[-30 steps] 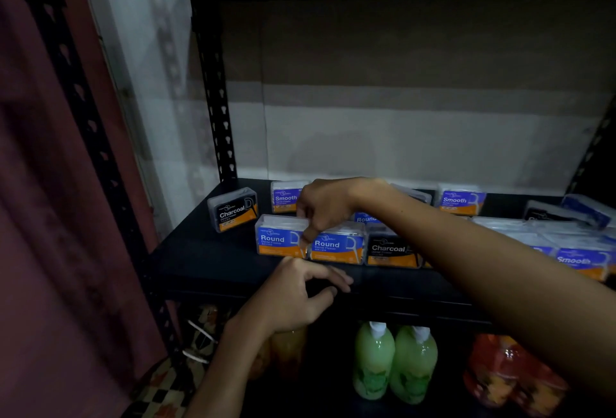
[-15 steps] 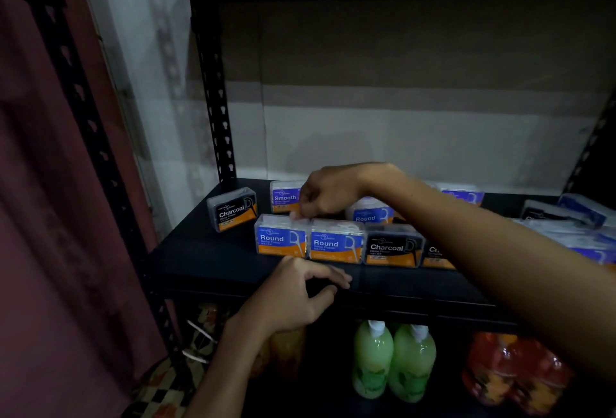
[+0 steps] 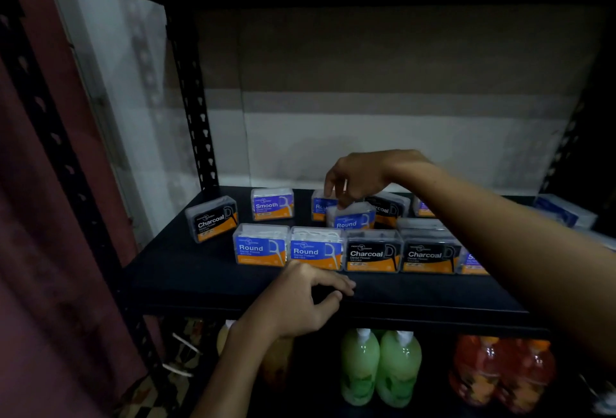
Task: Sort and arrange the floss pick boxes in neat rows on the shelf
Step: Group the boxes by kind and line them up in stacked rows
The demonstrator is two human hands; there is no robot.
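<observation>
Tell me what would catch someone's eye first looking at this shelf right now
The right hand reaches over the black shelf and pinches the top of a blue Round box behind the front row. That front row runs two blue Round boxes, then two black Charcoal boxes. The left hand rests on the shelf's front edge, above green bottles on the level below.

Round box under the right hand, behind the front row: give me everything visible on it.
The Round box is a small clear plastic case with a blue and orange label reading "Round" and a white floss pick drawing; its top looks whitish. It sits tilted, behind the front row of Round and Charcoal boxes and in front of another blue box and a Charcoal box. The right hand pinches its top from above with its fingertips. Whether its base rests on the shelf is hidden.
</observation>
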